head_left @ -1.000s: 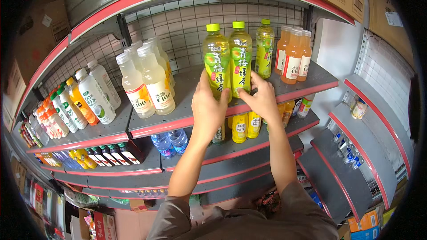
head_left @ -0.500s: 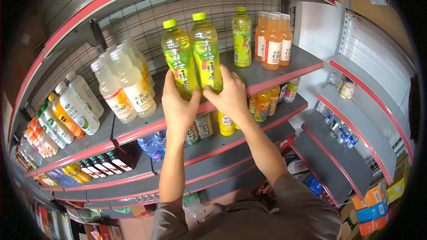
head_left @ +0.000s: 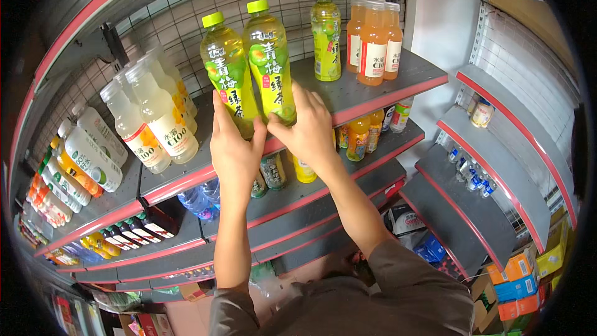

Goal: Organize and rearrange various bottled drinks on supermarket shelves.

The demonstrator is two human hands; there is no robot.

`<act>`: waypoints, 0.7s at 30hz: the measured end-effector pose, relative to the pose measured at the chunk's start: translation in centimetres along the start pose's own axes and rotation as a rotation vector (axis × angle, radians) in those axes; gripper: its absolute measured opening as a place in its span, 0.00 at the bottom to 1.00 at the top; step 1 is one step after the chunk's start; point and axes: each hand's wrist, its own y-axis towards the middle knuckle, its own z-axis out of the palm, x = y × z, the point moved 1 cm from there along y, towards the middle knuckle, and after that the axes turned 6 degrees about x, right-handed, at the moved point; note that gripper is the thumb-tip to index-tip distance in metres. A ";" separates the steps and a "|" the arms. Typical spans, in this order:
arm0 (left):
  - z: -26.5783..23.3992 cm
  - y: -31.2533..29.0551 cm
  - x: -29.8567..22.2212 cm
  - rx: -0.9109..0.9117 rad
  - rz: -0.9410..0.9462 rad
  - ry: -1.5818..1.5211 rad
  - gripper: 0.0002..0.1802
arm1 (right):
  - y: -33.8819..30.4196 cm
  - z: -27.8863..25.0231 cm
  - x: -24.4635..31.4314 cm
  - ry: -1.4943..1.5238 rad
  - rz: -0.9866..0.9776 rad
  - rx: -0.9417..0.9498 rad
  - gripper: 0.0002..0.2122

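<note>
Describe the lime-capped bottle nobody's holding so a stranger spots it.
On the red-edged shelf beyond the right hand, find the orange bottles. The unheld bottle stands just left of them; its lime cap and green label set it apart from their pale caps and white labels.

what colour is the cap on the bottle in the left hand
The cap is bright yellow-green, shown best in the head view.

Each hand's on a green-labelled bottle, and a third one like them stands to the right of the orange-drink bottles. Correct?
One slip: the third green-labelled bottle stands to the left of the orange-drink bottles, as the head view shows. The rest holds: left hand on the left held bottle, right hand on the right held bottle.
</note>
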 end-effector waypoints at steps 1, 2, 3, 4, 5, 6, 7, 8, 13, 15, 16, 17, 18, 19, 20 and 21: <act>0.0 0.0 0.0 -0.006 0.016 0.003 0.49 | 0.1 -0.2 0.1 -0.011 0.004 0.009 0.36; 0.1 0.0 0.1 -0.005 0.010 0.007 0.49 | 0.1 -0.2 0.0 -0.023 0.007 0.018 0.36; 0.1 0.0 0.1 0.001 0.005 0.011 0.49 | 0.1 -0.3 -0.1 -0.025 -0.017 0.003 0.36; 0.2 0.0 0.1 0.007 0.002 0.014 0.49 | 0.0 -0.3 0.0 -0.021 -0.016 0.005 0.36; 0.0 0.1 -0.2 0.014 -0.011 0.015 0.49 | 0.0 -0.4 0.1 -0.003 0.014 0.020 0.35; 0.0 0.1 -0.3 0.014 -0.012 0.018 0.49 | 0.0 -0.5 0.2 0.015 0.044 0.034 0.34; -0.1 0.1 -0.4 0.025 -0.027 -0.002 0.49 | 0.0 -0.5 0.3 0.020 0.044 0.036 0.34; -0.2 0.1 -0.4 0.035 -0.042 -0.022 0.49 | 0.0 -0.6 0.5 0.033 0.040 0.034 0.34; 0.1 0.0 -0.2 0.021 -0.026 0.013 0.49 | 0.0 -0.3 -0.1 0.002 -0.031 -0.002 0.36; 0.1 0.0 -0.1 0.018 -0.025 0.021 0.49 | 0.0 -0.2 0.0 0.007 -0.030 -0.007 0.36; 0.3 0.0 0.0 0.020 -0.025 0.019 0.49 | -0.1 -0.3 0.0 0.009 -0.030 -0.005 0.36; 0.3 0.0 0.0 0.022 -0.025 0.017 0.49 | 0.0 -0.4 0.0 0.007 -0.031 -0.005 0.36; 0.4 0.0 0.0 0.021 -0.027 0.018 0.49 | 0.0 -0.5 0.0 0.005 -0.032 -0.005 0.36; 0.2 0.0 -0.1 0.023 -0.028 0.016 0.49 | 0.0 -0.5 0.0 0.009 -0.033 -0.004 0.36; 0.1 0.0 -0.2 0.024 -0.028 0.013 0.49 | 0.0 -0.6 0.1 0.007 -0.032 0.007 0.36; 0.0 0.0 -0.3 0.010 -0.015 0.017 0.49 | 0.1 -0.6 0.1 0.005 -0.032 0.018 0.36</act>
